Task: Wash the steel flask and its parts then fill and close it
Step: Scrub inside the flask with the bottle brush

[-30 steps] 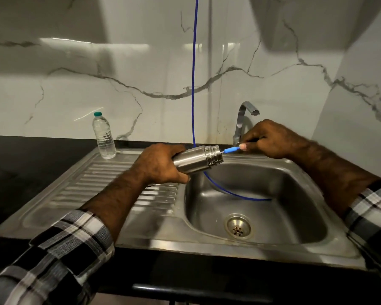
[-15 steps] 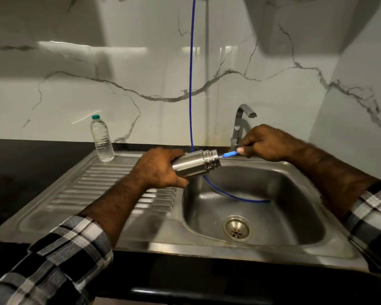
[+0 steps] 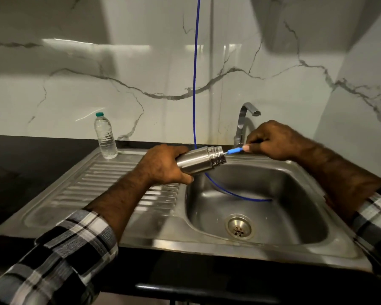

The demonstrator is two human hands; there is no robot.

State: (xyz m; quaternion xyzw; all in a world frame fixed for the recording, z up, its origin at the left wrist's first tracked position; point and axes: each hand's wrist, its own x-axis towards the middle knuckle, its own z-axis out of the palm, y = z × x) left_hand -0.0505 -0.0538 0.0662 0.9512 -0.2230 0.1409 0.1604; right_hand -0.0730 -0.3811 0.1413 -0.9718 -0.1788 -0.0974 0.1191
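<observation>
My left hand [image 3: 163, 165] grips the steel flask [image 3: 201, 159] by its body and holds it nearly sideways above the left rim of the sink basin [image 3: 295, 208]. Its threaded open mouth points right. My right hand [image 3: 271, 140] pinches a thin brush with a blue handle [image 3: 234, 150], and the brush tip sits at or just inside the flask's mouth. The bristles are hidden. No cap or other flask part is in view.
A steel tap [image 3: 243, 122] stands behind my right hand. A thin blue hose [image 3: 195, 73] hangs down the marble wall and curves into the basin. A small plastic water bottle [image 3: 105, 136] stands at the back of the ribbed drainboard [image 3: 110, 183]. Black countertop surrounds the sink.
Both hands, the flask and the brush stay together above the sink; the brush has shifted only slightly at the mouth. The camera has tilted a little.
</observation>
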